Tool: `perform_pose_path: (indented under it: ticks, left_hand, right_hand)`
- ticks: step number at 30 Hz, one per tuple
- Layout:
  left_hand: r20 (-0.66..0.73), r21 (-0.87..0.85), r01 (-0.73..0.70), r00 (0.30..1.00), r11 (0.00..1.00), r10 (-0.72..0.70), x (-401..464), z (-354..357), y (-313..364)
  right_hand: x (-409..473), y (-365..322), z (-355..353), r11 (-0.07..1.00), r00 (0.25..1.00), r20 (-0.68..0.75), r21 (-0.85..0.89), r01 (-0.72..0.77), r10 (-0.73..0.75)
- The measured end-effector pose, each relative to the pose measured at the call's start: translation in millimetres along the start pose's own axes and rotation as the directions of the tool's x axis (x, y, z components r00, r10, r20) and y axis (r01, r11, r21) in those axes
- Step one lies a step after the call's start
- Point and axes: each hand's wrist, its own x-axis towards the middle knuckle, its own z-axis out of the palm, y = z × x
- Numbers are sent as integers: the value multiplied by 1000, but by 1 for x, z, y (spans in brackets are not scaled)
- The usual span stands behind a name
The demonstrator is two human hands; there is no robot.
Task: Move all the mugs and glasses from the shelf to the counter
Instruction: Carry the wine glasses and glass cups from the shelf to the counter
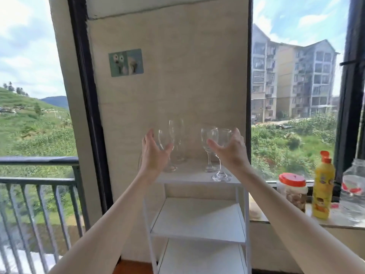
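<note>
Little looks done: both grips are spread apart, the left hand cupping toward one wine glass, the right hand toward another, several stemmed glasses remaining on the shelf beneath them.

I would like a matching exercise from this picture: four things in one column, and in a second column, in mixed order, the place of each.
Things:
1. clear stemmed wine glass
2. yellow plastic bottle with orange cap
3. clear jar with red lid
4. teal cartoon sticker

Places:
A. on the beige wall panel, above the shelf
B. on the window sill, nearest the white metal shelf unit
C. on the top shelf, front right, by the right hand
D. on the window sill, between two jars

Pairs: 1-C, 2-D, 3-B, 4-A
</note>
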Motion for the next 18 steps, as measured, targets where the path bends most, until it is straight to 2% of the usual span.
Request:
perform_pose_path:
  ticks: [11, 15, 18]
  left_hand:
    - [-19, 6, 177, 984, 984, -177, 52, 34, -21]
    - [-44, -34, 121, 992, 992, -122, 43, 27, -19]
    - [-66, -149, 57, 996, 987, -67, 23, 16, -6]
  right_hand:
    - [13, 11, 11, 999, 999, -22, 26, -46, 46]
    - [5, 1, 4, 997, 996, -82, 68, -36, 42]
    - [-10, -16, -9, 991, 988, -153, 130, 16, 4]
